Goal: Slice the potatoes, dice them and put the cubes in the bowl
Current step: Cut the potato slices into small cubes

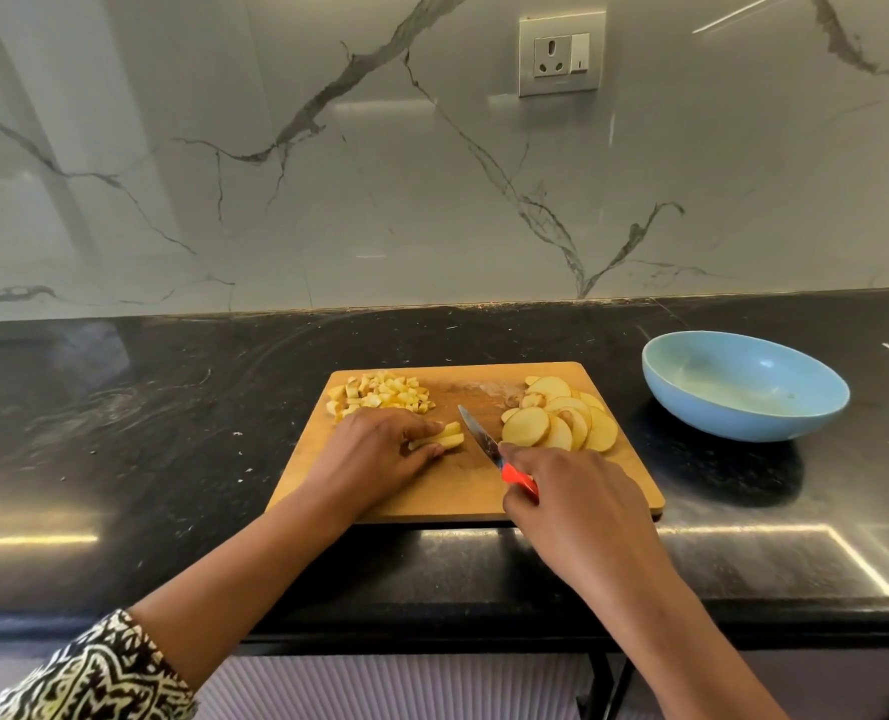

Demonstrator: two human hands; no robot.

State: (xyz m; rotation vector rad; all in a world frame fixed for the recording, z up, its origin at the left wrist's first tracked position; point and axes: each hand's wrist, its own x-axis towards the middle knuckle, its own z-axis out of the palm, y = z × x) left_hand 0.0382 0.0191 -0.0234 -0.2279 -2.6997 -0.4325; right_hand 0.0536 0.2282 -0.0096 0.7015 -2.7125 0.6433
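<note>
Currently, the left grip (374, 449) is pinching a stack of potato strips (439, 438) on the cutting board (458, 491), long axis running rightward toward the knife (478, 431), which the right grip (572, 506) is clasping by its red handle, blade lying just beside the strips' free end, across that axis.

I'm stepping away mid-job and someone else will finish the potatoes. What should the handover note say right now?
Left hand pinches a stack of potato strips on the cutting board. Right hand grips the knife, blade just right of the strips.
Done: diced cubes piled at the board's far left corner; slices fanned at its far right.
The bowl, right of the board, holds no cubes yet.
Left: dice the strips and the slices, then move all cubes into the bowl.
</note>
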